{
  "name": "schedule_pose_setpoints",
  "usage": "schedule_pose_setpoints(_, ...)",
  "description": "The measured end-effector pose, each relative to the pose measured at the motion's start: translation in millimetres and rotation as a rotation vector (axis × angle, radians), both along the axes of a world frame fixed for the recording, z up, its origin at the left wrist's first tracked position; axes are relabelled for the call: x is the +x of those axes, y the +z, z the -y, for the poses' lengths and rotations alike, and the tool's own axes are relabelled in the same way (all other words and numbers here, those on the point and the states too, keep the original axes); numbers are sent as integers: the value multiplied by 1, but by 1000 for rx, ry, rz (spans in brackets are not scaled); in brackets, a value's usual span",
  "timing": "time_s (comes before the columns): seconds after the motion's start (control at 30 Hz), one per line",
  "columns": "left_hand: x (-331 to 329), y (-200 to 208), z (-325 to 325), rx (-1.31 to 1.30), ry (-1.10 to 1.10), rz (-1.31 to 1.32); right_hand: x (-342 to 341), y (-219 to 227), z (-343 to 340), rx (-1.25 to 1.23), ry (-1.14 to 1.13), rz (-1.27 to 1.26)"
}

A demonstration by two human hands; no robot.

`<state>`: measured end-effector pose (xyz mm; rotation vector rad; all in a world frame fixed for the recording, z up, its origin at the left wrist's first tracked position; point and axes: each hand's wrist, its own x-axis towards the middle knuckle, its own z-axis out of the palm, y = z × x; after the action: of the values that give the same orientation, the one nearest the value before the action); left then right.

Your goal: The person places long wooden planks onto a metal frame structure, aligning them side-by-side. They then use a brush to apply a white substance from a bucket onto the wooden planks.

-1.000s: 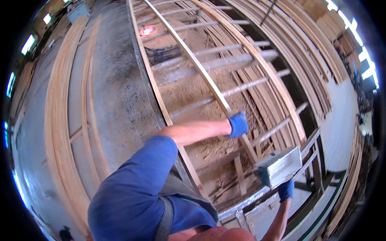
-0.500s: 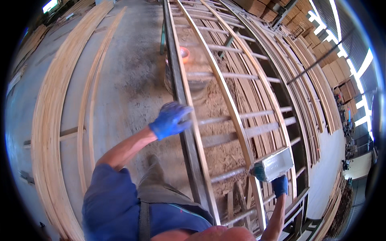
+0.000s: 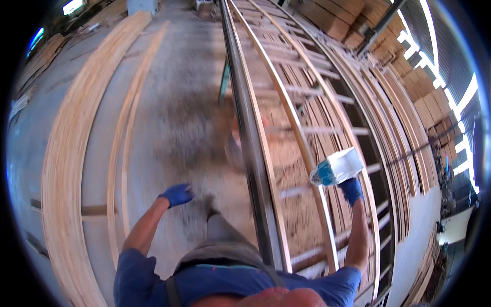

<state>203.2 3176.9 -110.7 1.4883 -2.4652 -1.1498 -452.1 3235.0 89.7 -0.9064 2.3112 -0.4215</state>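
Observation:
My right hand [image 3: 351,191], in a blue glove, is closed on a white open-topped container [image 3: 343,165]. Its sides look boxy, and its narrower left end is smeared teal. The container is raised over the middle wooden strip [image 3: 292,110] and the right-hand wooden strip [image 3: 335,100] on a long metal rack. Off to the left, my gloved left hand [image 3: 177,195] hangs above the floor, touching nothing. Its fingers are loosely bent and a little apart, with nothing in them. Nearest to it on the rack is the left wooden strip [image 3: 263,148], beside the dark metal rail [image 3: 249,146].
Metal crossbars [image 3: 319,130] span the rack, with boards lying below. A thick stack of long planks [image 3: 71,153] and thinner strips [image 3: 125,128] lie to the left. More timber [image 3: 396,123] lies at right. Stacked wood [image 3: 332,18] stands at the back. A green leg [image 3: 224,82] supports the rack.
My left hand has come away from the left strip and swung down to the left. The right hand has carried the container forward along the rack. The whole view has shifted.

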Motion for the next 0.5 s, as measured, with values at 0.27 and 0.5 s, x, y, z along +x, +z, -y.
schedule_pose_setpoints(0.27,218,-137,20,739,1411,-540,9,-8,344,-35,537,-279)
schedule_pose_setpoints(0.5,247,-139,107,916,1603,-454,6,-78,654,-461,644,-250)
